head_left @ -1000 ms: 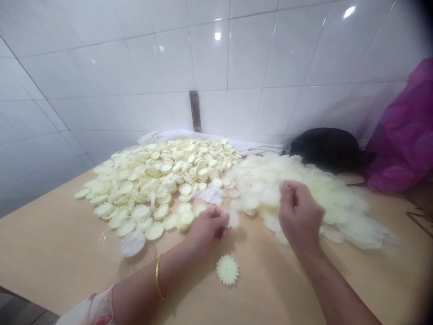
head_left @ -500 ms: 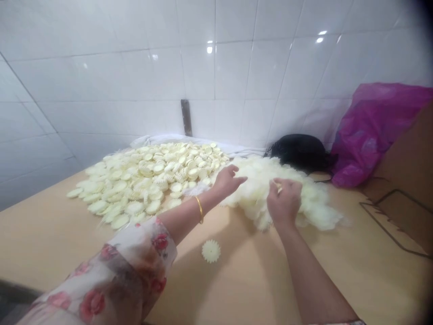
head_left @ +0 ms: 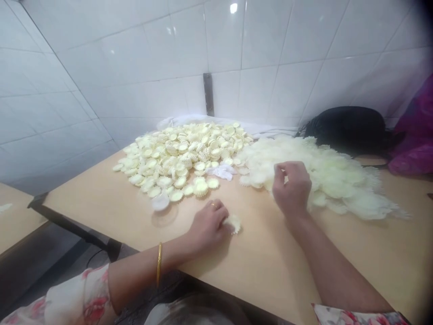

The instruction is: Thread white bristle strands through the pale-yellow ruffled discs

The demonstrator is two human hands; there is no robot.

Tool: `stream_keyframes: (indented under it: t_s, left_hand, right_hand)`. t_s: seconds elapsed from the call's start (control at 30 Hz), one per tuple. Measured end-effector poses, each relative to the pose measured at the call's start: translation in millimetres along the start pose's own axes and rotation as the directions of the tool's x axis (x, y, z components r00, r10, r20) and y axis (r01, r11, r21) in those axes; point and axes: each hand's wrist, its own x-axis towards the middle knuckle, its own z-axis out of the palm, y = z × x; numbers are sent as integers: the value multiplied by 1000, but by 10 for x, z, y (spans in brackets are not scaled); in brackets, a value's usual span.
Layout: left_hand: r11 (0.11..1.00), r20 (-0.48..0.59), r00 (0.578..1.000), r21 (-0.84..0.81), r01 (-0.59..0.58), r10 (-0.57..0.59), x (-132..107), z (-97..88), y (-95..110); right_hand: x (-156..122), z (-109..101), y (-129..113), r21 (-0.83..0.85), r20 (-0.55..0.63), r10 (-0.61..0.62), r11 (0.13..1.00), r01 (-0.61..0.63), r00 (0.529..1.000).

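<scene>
A scalloped cream disc [head_left: 233, 223] is being touched on the wooden table [head_left: 270, 275] by the half-curled left hand [head_left: 208, 228], though whether it is gripped cannot be told. At two o'clock, the right hand [head_left: 292, 187] is held pinched over a frilly cream heap [head_left: 333, 183], its fingers hiding any catch. Ruffled discs [head_left: 182, 158] are piled at eleven o'clock, a small clear dish [head_left: 160, 202] at their edge, its contents hard to make out. A magenta plastic bag [head_left: 414, 140] is cut off at three o'clock.

Pale cream scalloped discs [head_left: 179, 158] are glowing against a tan tabletop [head_left: 270, 257], a black bundle [head_left: 348, 128] is sitting dark to their right, a magenta plastic bag [head_left: 417, 135] is blazing beyond it, and pink roses are blooming across a white sleeve [head_left: 81, 298] below them!
</scene>
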Motion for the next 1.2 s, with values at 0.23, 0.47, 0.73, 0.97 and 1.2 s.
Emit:
stream_keyframes:
  t_s: [0.23, 0.47, 0.73, 0.97, 1.2]
  left_hand:
    - [775, 18, 968, -596, 210, -249, 453, -57, -30]
    - [614, -167, 939, -787, 57, -300, 748, -194, -197]
    - [812, -280, 940, -584, -6, -194, 84, -804, -206]
    - [938, -350, 928, -346, -1, -128, -562, -604, -313]
    - [944, -361, 932, -298, -142, 27, -746, -315, -404]
  right_hand:
    - [-111, -2, -399, 374, 312, 57, 910, -178, 948]
    - [-201, -205, -606, 372, 380, -112, 927, -41, 918]
    - [-559, -518, -1000, 501, 579, -639, 769, 397, 507]
    - [-172, 129, -768, 185, 592, -364, 930, 319, 719]
    - [74, 899, -680, -118, 643, -340, 841, 528, 686]
